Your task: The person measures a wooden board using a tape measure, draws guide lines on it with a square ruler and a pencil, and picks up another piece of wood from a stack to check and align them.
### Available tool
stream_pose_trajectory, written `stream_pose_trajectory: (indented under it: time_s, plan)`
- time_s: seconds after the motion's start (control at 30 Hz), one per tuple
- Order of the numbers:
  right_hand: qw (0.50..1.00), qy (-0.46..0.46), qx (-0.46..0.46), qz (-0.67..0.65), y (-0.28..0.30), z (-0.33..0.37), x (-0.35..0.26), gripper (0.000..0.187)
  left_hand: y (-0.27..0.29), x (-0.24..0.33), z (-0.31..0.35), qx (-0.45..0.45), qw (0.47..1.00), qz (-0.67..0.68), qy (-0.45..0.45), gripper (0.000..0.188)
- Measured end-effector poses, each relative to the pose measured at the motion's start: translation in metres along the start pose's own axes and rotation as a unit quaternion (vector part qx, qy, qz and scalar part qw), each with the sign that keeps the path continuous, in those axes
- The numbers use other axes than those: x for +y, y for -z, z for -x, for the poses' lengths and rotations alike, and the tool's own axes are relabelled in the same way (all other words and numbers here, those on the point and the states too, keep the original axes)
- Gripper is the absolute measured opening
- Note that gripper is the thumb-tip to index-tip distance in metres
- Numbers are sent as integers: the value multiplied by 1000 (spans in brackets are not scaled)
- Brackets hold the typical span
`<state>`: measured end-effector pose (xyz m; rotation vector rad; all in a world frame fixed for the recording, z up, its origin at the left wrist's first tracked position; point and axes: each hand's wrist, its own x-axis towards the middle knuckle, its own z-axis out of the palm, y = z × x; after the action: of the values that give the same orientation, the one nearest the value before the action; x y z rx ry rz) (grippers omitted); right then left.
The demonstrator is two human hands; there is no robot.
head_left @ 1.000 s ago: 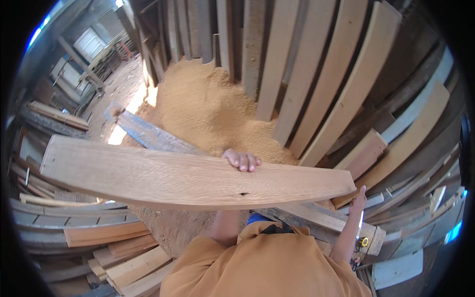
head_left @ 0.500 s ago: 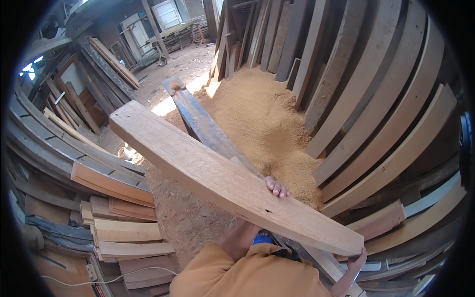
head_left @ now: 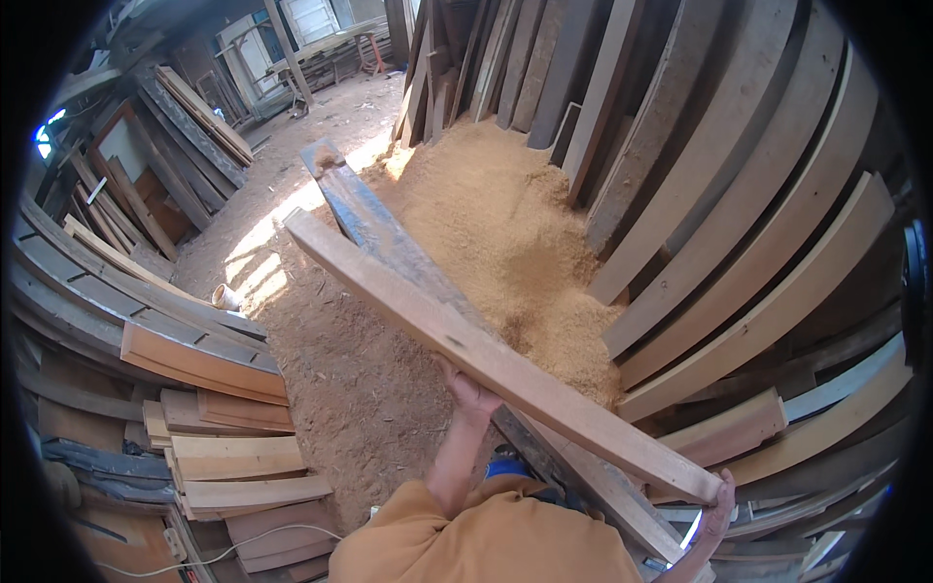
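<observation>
A long, thick wooden plank (head_left: 418, 316) slants across the middle, from the far left to the near right, with a narrow face turned up. My left hand (head_left: 468, 392) is closed on its left side from below, about halfway along; part of the fingers is hidden behind the wood. At the near right end, my right hand (head_left: 717, 505) wraps round the corner of the plank. Under and beyond it runs a long, narrow bench (head_left: 374, 223) with a worn metal-like top and blue side. A pale board (head_left: 603, 476) lies along its near part.
Sawdust is heaped in a big pile (head_left: 496, 204) right of the bench. Tall boards (head_left: 719, 185) lean along the right side. Stacked short boards (head_left: 243, 457) and a pale cable (head_left: 262, 532) lie at the left. A whitish container (head_left: 225, 297) sits on the dirt floor (head_left: 340, 389).
The plank has rolled from its broad face onto a narrow face, and its far end has shifted right. My left hand has gone from its far edge to underneath its left side.
</observation>
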<state>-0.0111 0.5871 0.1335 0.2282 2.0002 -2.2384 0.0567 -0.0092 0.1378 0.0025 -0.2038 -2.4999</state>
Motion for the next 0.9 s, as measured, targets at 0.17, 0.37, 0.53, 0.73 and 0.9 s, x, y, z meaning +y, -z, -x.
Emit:
stream_pose_trajectory:
  time_s: [0.17, 0.37, 0.53, 0.73, 0.9]
  plan:
    - [997, 28, -64, 27, -58, 10, -33, 66, 33, 33, -28, 147, 986, -81, -21, 83]
    - [997, 29, -78, -7, -114, 18, -49, 54, 64, 58, -45, 222, 961, -163, 11, 67]
    - [996, 25, -89, 9, -148, 13, -55, 37, 106, 74, -53, 193, 967, -161, 50, 57]
    - [998, -12, -42, 49, -161, 1, -22, 32, 100, 52, -39, 232, 957, -150, 84, 51]
    - [996, -91, 3, -8, -205, 8, -21, 26, 111, 27, -22, 224, 959, -138, 103, 49]
